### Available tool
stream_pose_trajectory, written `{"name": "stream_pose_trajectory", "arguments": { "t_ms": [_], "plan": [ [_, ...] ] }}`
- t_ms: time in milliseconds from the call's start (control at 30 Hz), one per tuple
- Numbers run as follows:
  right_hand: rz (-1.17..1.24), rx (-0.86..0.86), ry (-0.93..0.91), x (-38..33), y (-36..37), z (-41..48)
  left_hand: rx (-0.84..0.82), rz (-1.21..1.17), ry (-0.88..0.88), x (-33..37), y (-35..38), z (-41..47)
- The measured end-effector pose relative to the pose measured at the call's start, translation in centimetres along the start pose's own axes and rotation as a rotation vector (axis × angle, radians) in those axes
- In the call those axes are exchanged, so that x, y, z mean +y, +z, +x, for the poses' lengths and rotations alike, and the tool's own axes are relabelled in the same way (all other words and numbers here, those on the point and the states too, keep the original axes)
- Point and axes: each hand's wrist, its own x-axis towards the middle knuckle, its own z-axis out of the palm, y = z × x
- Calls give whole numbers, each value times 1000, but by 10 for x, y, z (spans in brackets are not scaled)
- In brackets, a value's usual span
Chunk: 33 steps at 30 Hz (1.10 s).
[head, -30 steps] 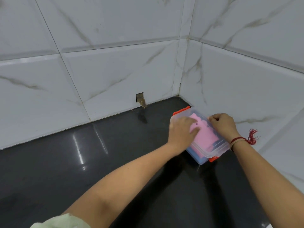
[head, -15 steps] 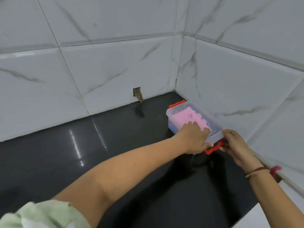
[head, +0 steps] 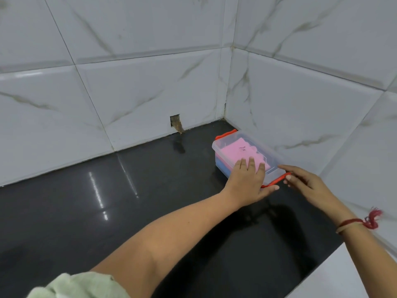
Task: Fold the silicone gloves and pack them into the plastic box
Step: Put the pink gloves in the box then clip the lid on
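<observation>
**Right hand off the near clasp, fingers now loose**

Half a second back, right hand closed on the near orange clasp; now drawn slightly away, fingers extended and loosely spread, tips just beside the clasp, contact uncertain. Left hand unchanged in place on the lid.

Plastic box (head: pixel 247 153): clear, rectangular, lid on, sitting on the black countertop (head: pixel 107 201) near the corner, just beside the right-hand tiled wall (head: pixel 311 108). Orange clasp at far end (head: pixel 226 134), folded down against the box. Near orange clasp (head: pixel 277 180) along the close end, partly hidden by the left thumb.

Contents seen through the lid: pink glove (head: pixel 236 150) folded flat, uppermost, small dark marks on its surface. Blue layer (head: pixel 221 165) beneath, visible through the side wall; shape not distinguishable.

Left hand (head: pixel 247 181): palm down, fingers spread flat over the near part of the lid, thumb under the near edge.

Right hand (head: pixel 305 183): open, holding nothing. Red thread band (head: pixel 356 222) on the wrist, frayed tassel outward.

Pale green sleeve (head: pixel 79 284) at lower left. Small square hole (head: pixel 175 121) in the back wall tile, low, left of the box.
</observation>
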Motion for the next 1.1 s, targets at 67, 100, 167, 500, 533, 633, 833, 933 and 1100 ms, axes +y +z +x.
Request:
{"name": "stream_pose_trajectory", "arguments": {
  "t_ms": [67, 100, 167, 500, 533, 633, 833, 933, 1100],
  "plan": [
    [-35, -9, 4, 1, -3, 4, 8, -3, -4, 1, -1, 0],
    [-65, -23, 6, 2, -4, 6, 12, -1, -5, 1, -1, 1],
    [-109, -56, 3, 4, -5, 8, 24, 9, -4, 3, 0, 1],
    [14, -148, 2, 12, -6, 15, 54, 43, 17, 1, 4, 2],
    [17, -142, -9, 13, -7, 16, 53, 46, 18, 1, 4, 2],
    [14, -84, -40, 16, -3, 20, 76, 34, 14, 1, 5, 2],
    [54, 15, -35, 14, 10, 19, 75, -45, -15, 2, 7, 4],
    [-51, 15, 10, 6, 3, 16, 75, -141, -31, -2, 6, 2],
    [-136, 233, 35, -24, 8, 13, 254, -494, -239, -34, 9, -13]
  ]
}}
